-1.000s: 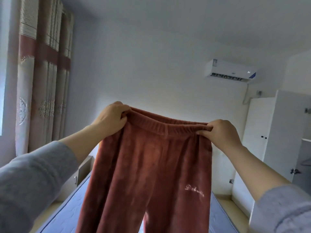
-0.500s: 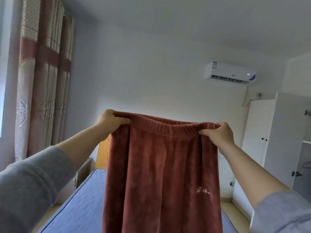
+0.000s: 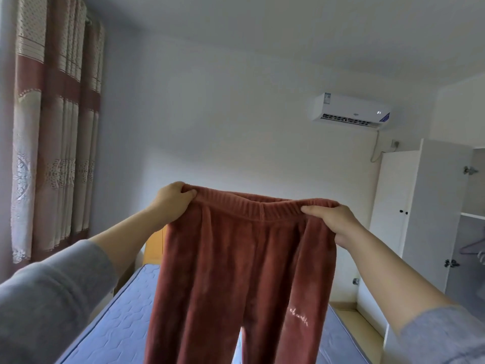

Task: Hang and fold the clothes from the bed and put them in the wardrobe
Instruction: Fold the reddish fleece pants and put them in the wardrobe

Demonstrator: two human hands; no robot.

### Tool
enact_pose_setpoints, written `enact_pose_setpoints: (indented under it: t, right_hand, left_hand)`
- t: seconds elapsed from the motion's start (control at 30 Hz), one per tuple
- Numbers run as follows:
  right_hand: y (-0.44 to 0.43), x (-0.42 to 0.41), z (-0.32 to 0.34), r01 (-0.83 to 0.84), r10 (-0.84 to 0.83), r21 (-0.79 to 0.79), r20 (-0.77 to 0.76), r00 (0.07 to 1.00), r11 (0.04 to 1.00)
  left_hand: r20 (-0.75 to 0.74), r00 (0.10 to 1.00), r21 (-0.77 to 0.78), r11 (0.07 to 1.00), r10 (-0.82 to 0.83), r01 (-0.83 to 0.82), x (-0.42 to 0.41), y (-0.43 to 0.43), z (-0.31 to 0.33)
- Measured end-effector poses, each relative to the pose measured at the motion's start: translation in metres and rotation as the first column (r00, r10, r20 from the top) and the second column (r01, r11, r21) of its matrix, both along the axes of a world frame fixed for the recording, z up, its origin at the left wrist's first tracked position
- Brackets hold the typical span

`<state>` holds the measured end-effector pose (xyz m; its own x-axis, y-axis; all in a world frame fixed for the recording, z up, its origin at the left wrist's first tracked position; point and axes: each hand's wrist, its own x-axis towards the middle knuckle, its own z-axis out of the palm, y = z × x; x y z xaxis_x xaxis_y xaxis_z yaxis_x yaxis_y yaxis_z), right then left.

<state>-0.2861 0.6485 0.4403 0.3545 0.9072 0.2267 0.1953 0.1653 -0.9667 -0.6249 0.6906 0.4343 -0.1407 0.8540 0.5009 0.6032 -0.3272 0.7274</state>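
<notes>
**Fleece trousers held up over the bed, folding not yet begun**

The rust-red fleece trousers [image 3: 241, 271] are hanging at full width in the air above the blue quilted mattress [image 3: 105, 327], legs dropping out of sight below the frame. The left hand [image 3: 173, 200] is pinching one end of the elastic waistband [image 3: 262, 208], thumb over the front. The right hand [image 3: 333, 222] is gripping the other end, fingers curled behind the cloth. Between them the waistband is running nearly taut.

Judging by this, the garment is only being spread out and squared: no fold is showing, and nothing is going into the wardrobe [image 3: 393, 206] yet. That wardrobe is standing well apart on the right with a door open and a bare hanger [image 3: 469, 249] inside. Whether other clothes are waiting on the bed cannot be told, since the trousers are covering much of it.
</notes>
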Motion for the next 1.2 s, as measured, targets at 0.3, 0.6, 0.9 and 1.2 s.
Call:
enact_pose_setpoints:
  t: [0.3,0.6,0.9,1.2]
  right_hand:
    - [-0.019,-0.035,0.003,-0.039,-0.003,-0.077,-0.485,0.874,0.996]
    - [-0.057,-0.111,-0.009,-0.362,0.408,0.206,-0.272,0.872,0.909]
    - [-0.069,-0.106,-0.008,-0.642,0.689,0.251,-0.270,0.673,0.725]
    - [-0.063,-0.078,-0.008,-0.309,0.105,0.404,0.454,0.885,0.861]
  left_hand:
    - [0.813,0.563,-0.126,0.900,-0.147,0.417,0.039,-0.033,-0.002]
    - [0.505,0.774,0.048,0.908,-0.381,0.415,0.083,-0.079,-0.002]
    - [0.446,0.733,0.040,0.829,-0.514,0.557,0.057,-0.086,-0.012]
    - [0.414,0.748,0.033,0.830,-0.519,0.557,0.046,-0.083,-0.011]
